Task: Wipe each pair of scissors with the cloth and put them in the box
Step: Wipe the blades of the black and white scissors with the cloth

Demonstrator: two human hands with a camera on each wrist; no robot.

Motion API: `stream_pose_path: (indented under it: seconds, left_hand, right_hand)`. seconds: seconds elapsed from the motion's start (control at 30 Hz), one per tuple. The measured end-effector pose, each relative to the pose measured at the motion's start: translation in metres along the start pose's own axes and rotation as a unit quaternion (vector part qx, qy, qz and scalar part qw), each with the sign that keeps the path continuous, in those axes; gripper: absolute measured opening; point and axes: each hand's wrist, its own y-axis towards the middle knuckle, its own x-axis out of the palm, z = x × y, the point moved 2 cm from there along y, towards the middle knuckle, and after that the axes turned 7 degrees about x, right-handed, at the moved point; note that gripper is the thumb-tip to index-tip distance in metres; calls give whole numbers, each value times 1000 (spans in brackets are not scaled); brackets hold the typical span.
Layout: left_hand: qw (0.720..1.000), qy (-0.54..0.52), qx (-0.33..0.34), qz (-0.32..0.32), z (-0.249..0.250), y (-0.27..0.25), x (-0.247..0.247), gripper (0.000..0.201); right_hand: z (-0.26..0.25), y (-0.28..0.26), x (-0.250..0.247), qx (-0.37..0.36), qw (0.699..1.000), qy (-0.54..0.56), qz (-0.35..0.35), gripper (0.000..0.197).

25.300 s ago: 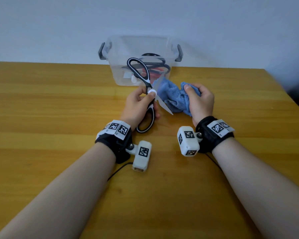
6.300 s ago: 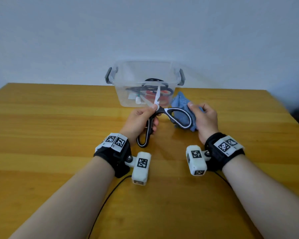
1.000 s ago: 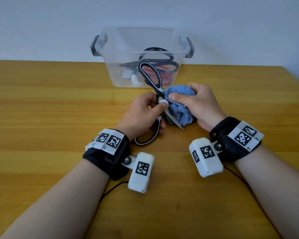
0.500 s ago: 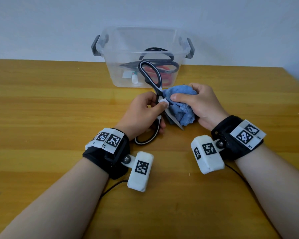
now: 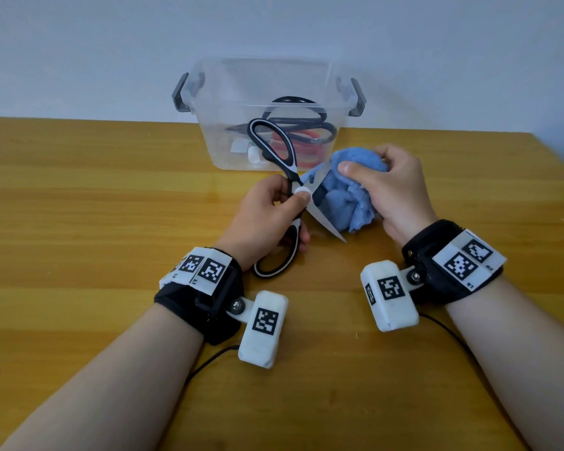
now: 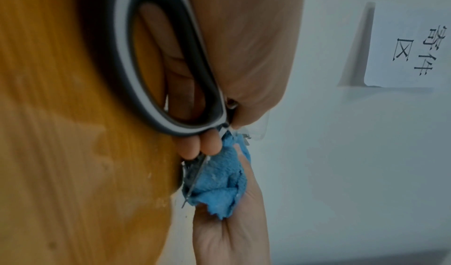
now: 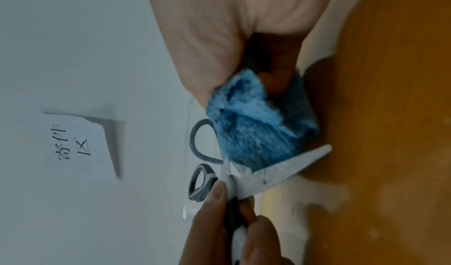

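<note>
Black-and-white scissors (image 5: 275, 151) are spread wide over the table. My left hand (image 5: 267, 216) grips them at the pivot, thumb on the white pivot cap, fingers through the lower handle loop (image 6: 156, 60). One blade (image 7: 280, 174) points down toward the table; the other runs up into the blue cloth (image 5: 345, 196). My right hand (image 5: 391, 187) holds the bunched cloth (image 7: 253, 126) against that upper blade. The clear box (image 5: 228, 102) stands behind, with other scissors inside.
The box has grey latch handles (image 5: 181, 96) on both sides and sits at the table's far edge by the wall. A paper note (image 7: 78, 145) hangs on the wall. Bare wood (image 5: 95, 196) lies to the left and in front.
My right hand has slid the cloth up and outward along the upper blade, baring its base near the pivot. The left hand keeps the same grip on the scissors.
</note>
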Motion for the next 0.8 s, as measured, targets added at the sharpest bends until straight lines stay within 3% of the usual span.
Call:
stream_pose_path:
  seconds: [0.1, 0.17, 0.37, 0.47, 0.8]
  left_hand:
    - [1000, -18, 1, 8, -1, 1, -1, 21]
    - [999, -30, 5, 15, 1, 1, 0, 22]
    - [998, -56, 6, 36, 5, 1, -2, 20]
    - [997, -68, 4, 33, 7, 1, -2, 21]
    - [999, -32, -11, -6, 2, 0, 0, 23]
  right_hand:
    - [-7, 4, -10, -53, 994, -5, 98, 28]
    - [-14, 2, -12, -109, 987, -57, 107, 30]
    - [-34, -23, 11, -149, 965, -207, -66, 5]
    - [-35, -31, 21, -156, 953, -240, -103, 12]
    - [-38, -24, 23, -102, 928, -342, -111, 9]
